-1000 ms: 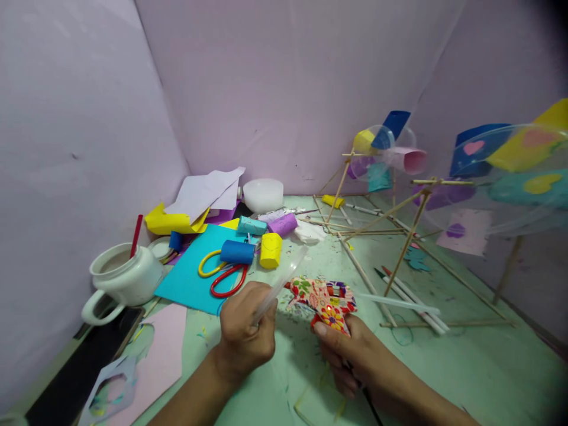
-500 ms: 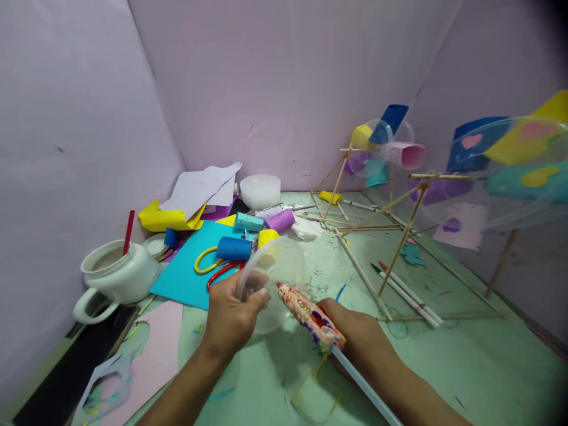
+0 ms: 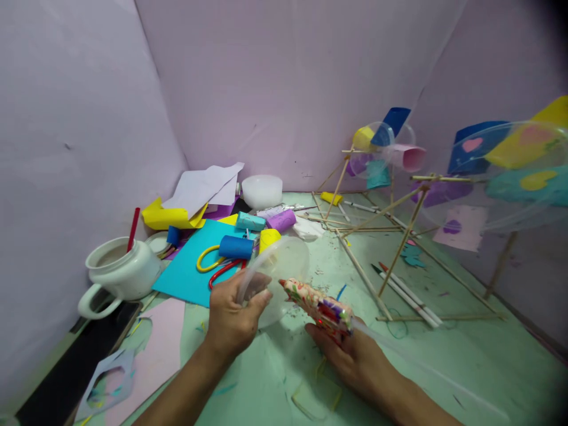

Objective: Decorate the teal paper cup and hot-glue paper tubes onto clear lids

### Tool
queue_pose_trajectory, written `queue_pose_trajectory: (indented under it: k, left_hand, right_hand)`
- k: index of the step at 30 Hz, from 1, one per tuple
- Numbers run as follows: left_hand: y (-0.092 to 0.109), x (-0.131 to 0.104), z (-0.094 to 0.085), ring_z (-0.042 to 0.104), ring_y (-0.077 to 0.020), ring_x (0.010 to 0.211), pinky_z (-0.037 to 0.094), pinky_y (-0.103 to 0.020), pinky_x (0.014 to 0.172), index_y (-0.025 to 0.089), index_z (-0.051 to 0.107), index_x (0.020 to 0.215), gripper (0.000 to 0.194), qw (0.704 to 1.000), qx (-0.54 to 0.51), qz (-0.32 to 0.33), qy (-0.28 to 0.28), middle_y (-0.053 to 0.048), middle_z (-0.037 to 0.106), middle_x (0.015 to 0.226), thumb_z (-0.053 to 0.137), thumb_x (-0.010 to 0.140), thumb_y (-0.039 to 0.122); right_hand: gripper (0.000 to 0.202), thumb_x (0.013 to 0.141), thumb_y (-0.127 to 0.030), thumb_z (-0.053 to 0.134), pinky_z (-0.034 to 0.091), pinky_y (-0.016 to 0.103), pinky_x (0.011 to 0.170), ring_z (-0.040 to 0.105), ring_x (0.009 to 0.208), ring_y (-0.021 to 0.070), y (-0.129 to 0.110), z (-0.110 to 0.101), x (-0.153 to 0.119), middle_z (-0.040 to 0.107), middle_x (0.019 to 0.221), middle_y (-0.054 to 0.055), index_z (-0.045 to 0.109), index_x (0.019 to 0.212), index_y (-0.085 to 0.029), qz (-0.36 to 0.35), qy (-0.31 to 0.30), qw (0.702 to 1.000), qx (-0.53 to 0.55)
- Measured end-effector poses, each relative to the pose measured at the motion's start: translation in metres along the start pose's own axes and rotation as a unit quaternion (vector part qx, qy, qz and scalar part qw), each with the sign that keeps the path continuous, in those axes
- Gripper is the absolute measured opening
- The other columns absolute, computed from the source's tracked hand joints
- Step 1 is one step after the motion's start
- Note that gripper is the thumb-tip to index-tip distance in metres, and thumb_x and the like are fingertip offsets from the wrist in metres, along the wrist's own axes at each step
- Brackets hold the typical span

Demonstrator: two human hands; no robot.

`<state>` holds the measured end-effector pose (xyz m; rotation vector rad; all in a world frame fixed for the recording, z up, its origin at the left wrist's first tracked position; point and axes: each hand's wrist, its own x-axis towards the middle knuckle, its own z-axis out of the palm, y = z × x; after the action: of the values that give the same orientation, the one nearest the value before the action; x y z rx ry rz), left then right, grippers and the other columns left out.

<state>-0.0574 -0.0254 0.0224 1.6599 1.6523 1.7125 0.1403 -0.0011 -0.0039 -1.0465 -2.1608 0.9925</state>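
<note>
My left hand pinches the rim of a clear, round plastic lid and holds it tilted above the table. In my right hand is a glue gun with a colourful patterned covering, and a long glue stick runs out of its back. The gun's tip points left, close to the lid's lower right side; I cannot tell whether the two touch. Just behind the lid are a yellow paper roll, a blue paper roll and scissors with yellow and red handles.
On the right stand stick frames carrying wheels with coloured paper pieces. Two markers lie beneath. A white pot with a red stick, blue paper and pink paper are on the left. A white bowl sits behind.
The glue gun has turned in my right hand, its glue stick swinging to the right, and my thumb has come away from its upper side. My left hand keeps hold of the lid.
</note>
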Motion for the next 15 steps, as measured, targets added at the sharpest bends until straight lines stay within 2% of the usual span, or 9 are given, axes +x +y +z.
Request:
queue_pose_trajectory:
  k: [2, 3, 5, 7, 9, 12, 15]
  left_hand:
    - [-0.0023, -0.0033, 0.0015, 0.066, -0.0157, 0.056, 0.054, -0.024, 0.050, 0.017, 0.070, 0.074, 0.010, 1.000, 0.013, 0.024, 0.015, -0.001, 0.071, 0.066, 0.066, 0.065, 0.018]
    - [-0.0036, -0.0049, 0.0021, 0.066, -0.0159, 0.057, 0.055, -0.024, 0.050, 0.018, 0.070, 0.075, 0.010, 0.999, 0.019, 0.031, 0.023, -0.001, 0.072, 0.067, 0.066, 0.066, 0.019]
    - [-0.0060, -0.0075, 0.0033, 0.067, -0.0166, 0.059, 0.055, -0.025, 0.052, 0.018, 0.070, 0.077, 0.011, 0.998, 0.029, 0.041, 0.038, -0.002, 0.072, 0.069, 0.065, 0.068, 0.020]
    - [-0.0073, -0.0090, 0.0041, 0.068, -0.0172, 0.061, 0.056, -0.026, 0.054, 0.018, 0.070, 0.080, 0.012, 0.997, 0.045, 0.052, 0.047, -0.002, 0.073, 0.071, 0.065, 0.069, 0.021]
    - [-0.0073, -0.0095, 0.0047, 0.067, -0.0171, 0.061, 0.056, -0.026, 0.055, 0.019, 0.070, 0.079, 0.011, 0.994, 0.065, 0.071, 0.048, -0.002, 0.072, 0.071, 0.064, 0.070, 0.021]
    - [-0.0064, -0.0094, 0.0057, 0.066, -0.0162, 0.060, 0.055, -0.025, 0.054, 0.019, 0.069, 0.078, 0.009, 0.989, 0.084, 0.106, 0.050, -0.002, 0.071, 0.069, 0.063, 0.072, 0.020]
    - [-0.0065, -0.0094, 0.0072, 0.066, -0.0159, 0.060, 0.054, -0.025, 0.054, 0.019, 0.068, 0.079, 0.008, 0.985, 0.093, 0.130, 0.058, -0.002, 0.070, 0.069, 0.063, 0.074, 0.020]
  right_hand:
    - [0.037, 0.089, -0.037, 0.045, 0.042, 0.044, 0.096, 0.057, 0.111, 0.0292, -0.0034, 0.0008, 0.0013, 0.065, 0.117, 0.010, 0.057, 0.122, -0.024, -0.011, -0.004, 0.998, 0.055]
    - [0.040, 0.089, -0.037, 0.046, 0.037, 0.047, 0.102, 0.050, 0.121, 0.0298, -0.0045, 0.0012, 0.0020, 0.062, 0.123, 0.009, 0.055, 0.126, -0.024, -0.008, -0.005, 0.997, 0.077]
    - [0.039, 0.088, -0.041, 0.050, 0.038, 0.047, 0.101, 0.049, 0.122, 0.0313, -0.0055, 0.0023, 0.0034, 0.065, 0.117, 0.008, 0.058, 0.123, -0.026, 0.014, -0.002, 0.993, 0.116]
    - [0.035, 0.084, -0.046, 0.054, 0.050, 0.043, 0.086, 0.060, 0.105, 0.0328, -0.0050, 0.0038, 0.0044, 0.070, 0.094, 0.008, 0.065, 0.111, -0.026, 0.055, -0.005, 0.986, 0.155]
    - [0.032, 0.080, -0.051, 0.057, 0.053, 0.037, 0.062, 0.066, 0.076, 0.0293, -0.0035, 0.0055, 0.0046, 0.067, 0.069, 0.005, 0.068, 0.095, -0.025, 0.105, -0.024, 0.972, 0.207]
    - [0.035, 0.076, -0.056, 0.060, 0.043, 0.027, 0.042, 0.052, 0.042, 0.0163, -0.0015, 0.0073, 0.0029, 0.051, 0.046, -0.002, 0.064, 0.079, -0.022, 0.177, -0.062, 0.935, 0.301]
    - [0.043, 0.073, -0.061, 0.062, 0.035, 0.021, 0.036, 0.035, 0.031, 0.0065, -0.0032, 0.0076, 0.0005, 0.041, 0.042, -0.008, 0.054, 0.070, -0.019, 0.229, -0.077, 0.889, 0.389]
